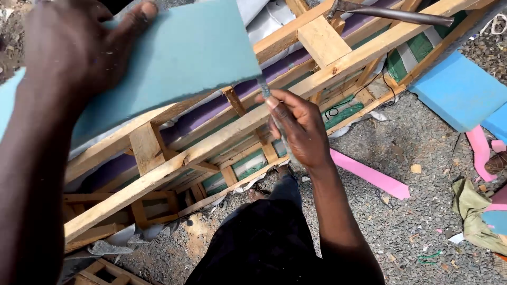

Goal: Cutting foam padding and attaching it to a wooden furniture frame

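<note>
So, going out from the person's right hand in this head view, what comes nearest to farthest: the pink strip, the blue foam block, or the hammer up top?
From the right hand:
1. Pink strip, on the gravel just to the right of the wrist.
2. Hammer, lying on the wooden frame at the top edge.
3. Blue foam block, on the ground far right.

Outdoors, daylight. Grey gravel ground (401,211) below and right of the hands. Pink foam strip (369,177) lies just right of them; blue foam blocks (459,89) farther right; olive cloth (472,211) at lower right.
</note>
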